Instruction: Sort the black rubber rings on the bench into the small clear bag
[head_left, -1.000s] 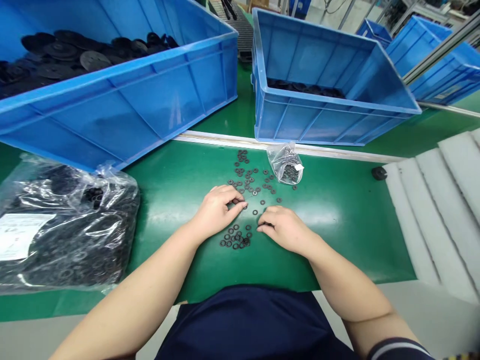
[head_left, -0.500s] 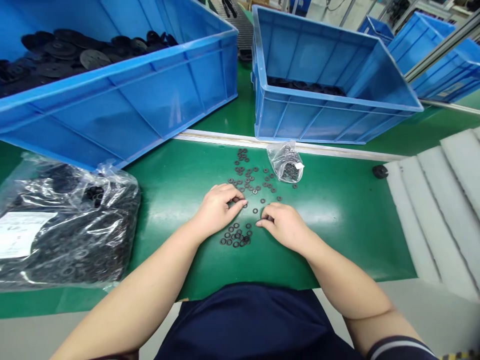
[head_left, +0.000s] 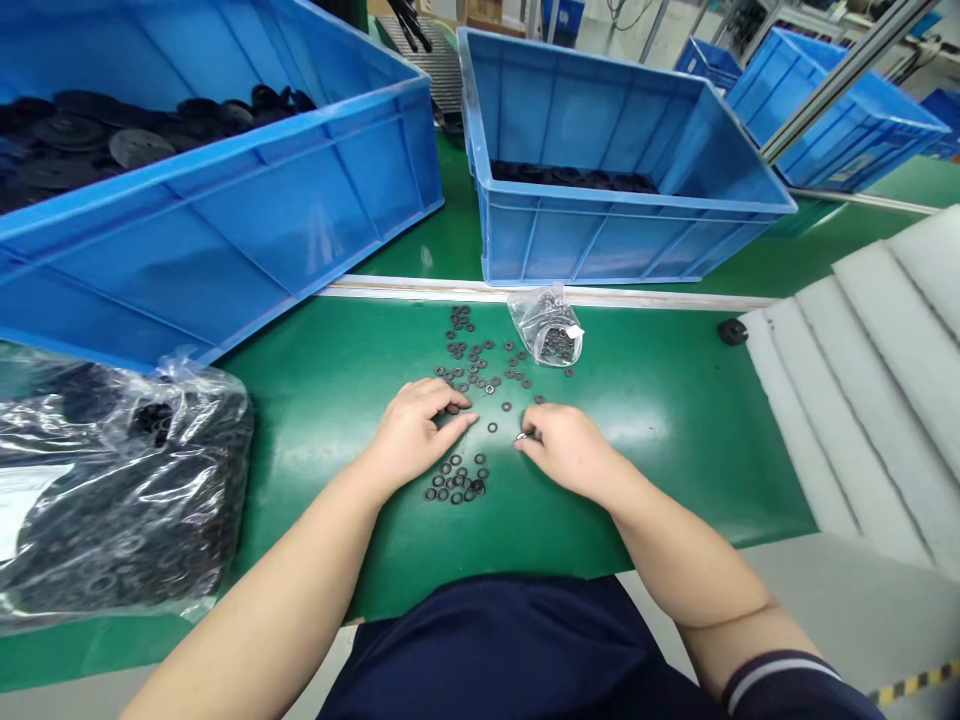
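Many small black rubber washers lie on the green work mat (head_left: pixel 645 440), in a loose scatter (head_left: pixel 484 365) above my hands and a tighter cluster (head_left: pixel 454 482) below them. My left hand (head_left: pixel 416 432) rests on the mat, its curled fingertips over a washer at the scatter's lower edge. My right hand (head_left: pixel 570 450) has its fingertips pinched together on a small shiny ring (head_left: pixel 520 436). Just beyond the scatter lies a small clear plastic bag of washers (head_left: pixel 546 328).
A large clear bag of black washers (head_left: pixel 120 490) lies at the left. Two blue plastic crates (head_left: pixel 600 230) (head_left: pixel 225 220) hold black discs behind a pale rail. White foam steps (head_left: pixel 847 400) stand at the right, with a black disc (head_left: pixel 733 331) near them.
The whole view has shifted left and the crates sit lower. My hands have drawn slightly apart, the left fingertips pulling back from the washer they touched.
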